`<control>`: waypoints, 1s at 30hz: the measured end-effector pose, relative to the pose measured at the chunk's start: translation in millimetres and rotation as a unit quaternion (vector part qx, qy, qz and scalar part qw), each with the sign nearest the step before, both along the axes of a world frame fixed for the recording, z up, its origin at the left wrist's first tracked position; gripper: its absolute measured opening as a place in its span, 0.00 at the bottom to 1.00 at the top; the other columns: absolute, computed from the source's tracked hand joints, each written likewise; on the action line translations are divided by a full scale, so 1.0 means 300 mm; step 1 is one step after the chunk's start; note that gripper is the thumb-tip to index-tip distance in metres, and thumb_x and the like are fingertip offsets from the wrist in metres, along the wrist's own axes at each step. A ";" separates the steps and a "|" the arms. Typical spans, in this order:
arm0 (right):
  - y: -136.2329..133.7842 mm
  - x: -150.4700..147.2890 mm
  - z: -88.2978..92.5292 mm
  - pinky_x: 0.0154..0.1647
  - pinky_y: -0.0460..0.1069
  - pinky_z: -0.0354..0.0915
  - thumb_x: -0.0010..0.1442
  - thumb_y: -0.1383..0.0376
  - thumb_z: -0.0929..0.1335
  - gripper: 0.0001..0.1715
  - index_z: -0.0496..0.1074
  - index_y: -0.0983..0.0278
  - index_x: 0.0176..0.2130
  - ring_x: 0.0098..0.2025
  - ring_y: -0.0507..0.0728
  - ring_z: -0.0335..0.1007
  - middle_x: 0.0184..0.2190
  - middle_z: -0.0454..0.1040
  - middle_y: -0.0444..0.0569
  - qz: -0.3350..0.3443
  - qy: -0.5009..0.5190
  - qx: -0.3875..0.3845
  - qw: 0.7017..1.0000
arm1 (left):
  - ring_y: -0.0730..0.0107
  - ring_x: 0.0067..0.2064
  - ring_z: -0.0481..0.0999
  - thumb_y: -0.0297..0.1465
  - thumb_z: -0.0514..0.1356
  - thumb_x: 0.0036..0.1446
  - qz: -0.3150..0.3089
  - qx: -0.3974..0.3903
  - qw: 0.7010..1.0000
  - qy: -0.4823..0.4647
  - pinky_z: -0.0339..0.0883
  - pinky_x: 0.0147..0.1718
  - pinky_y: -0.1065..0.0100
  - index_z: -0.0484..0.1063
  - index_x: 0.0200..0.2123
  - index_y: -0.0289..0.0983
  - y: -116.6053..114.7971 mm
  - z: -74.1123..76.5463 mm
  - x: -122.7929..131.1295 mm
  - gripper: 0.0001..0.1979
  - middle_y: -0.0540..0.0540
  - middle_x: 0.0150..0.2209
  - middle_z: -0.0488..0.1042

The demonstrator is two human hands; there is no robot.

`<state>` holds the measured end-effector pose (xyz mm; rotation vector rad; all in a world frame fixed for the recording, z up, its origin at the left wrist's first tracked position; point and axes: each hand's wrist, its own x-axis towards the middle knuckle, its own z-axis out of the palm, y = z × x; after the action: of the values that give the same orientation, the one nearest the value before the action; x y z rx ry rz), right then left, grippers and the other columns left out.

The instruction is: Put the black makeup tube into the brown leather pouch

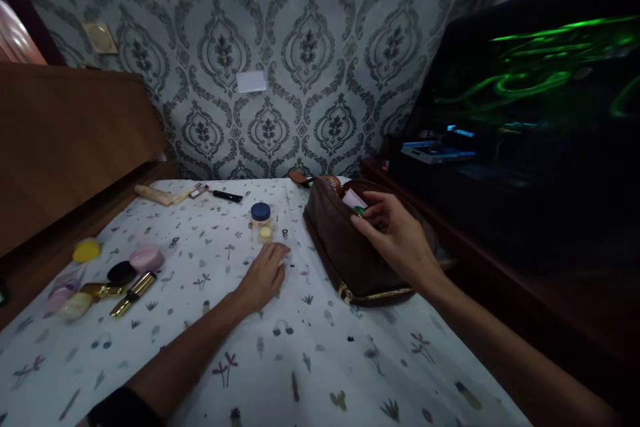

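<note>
A brown toiletry bag [333, 240] with a gold zip stands on the right side of the table, its top unzipped. My right hand [395, 230] is at the bag's mouth, thumb and fingers curled around a small item with a green patch that I cannot make out. Beside it a pale pink item [354, 199] pokes out of the bag. My left hand [263, 277] lies on the printed cloth, fingers loosely bent, holding nothing. Just beyond its fingertips are a small yellow pot [265, 234] and a jar with a dark blue lid [261, 213].
At left lie a gold lipstick tube [134, 293], a pink compact [147, 258], a black round case [121, 273] and a yellow round item [87, 251]. A black tube [227, 196] and a beige tube [154, 195] lie farther back. A dark glass-sided case [525, 147] stands at right.
</note>
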<state>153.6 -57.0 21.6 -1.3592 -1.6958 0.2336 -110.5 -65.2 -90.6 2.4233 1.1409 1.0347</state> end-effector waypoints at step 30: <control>0.098 -0.030 0.009 0.45 0.54 0.70 0.61 0.65 0.66 0.16 0.75 0.65 0.48 0.44 0.61 0.75 0.44 0.79 0.57 -0.028 -0.047 0.124 0.991 | 0.55 0.54 0.69 0.21 0.50 0.62 -0.002 0.063 0.990 0.127 0.70 0.50 0.53 0.63 0.51 0.38 0.011 -0.017 -0.006 0.16 0.37 0.52 0.68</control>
<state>144.5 -27.6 24.4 -1.2463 -1.6971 -0.0737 -112.1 -62.0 -95.6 2.7187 1.1789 0.8362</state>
